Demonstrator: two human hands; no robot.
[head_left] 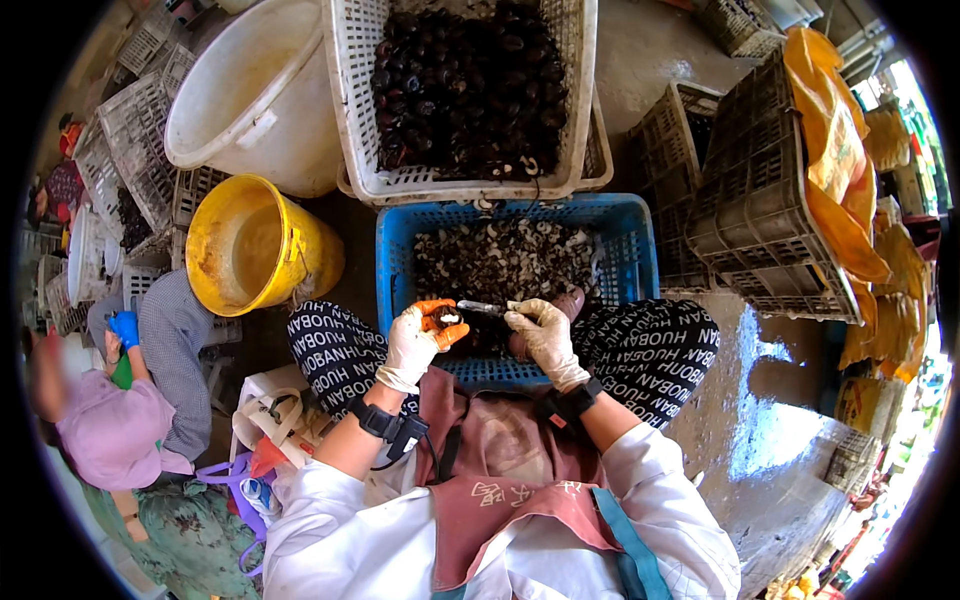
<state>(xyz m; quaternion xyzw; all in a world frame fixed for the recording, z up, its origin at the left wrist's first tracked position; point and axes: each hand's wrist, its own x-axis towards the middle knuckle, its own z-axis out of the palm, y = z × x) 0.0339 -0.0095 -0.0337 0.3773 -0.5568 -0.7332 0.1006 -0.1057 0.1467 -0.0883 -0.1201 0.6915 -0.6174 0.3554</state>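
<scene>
Gloved in white with orange-coated fingers, my left hand (408, 346) is closed round a small dark rounded piece (446, 317) that shows white on one side; I cannot tell its kind. My right hand (548, 340), in a pale thin glove, grips a short metal knife (480, 307). The blade points left, its tip close to the dark piece. Both hands are over the near part of a blue slotted plastic basket (645, 235) set between my knees. Inside it lie many dark and whitish scraps (505, 255).
A white slotted crate (585, 90) heaped with dark shiny rounded pieces (470, 85) stands beyond the basket. At left are a yellow bucket (305, 250) and a large white tub (250, 110). Stacked grey crates (745, 200) stand right; a person (115, 410) sits at far left.
</scene>
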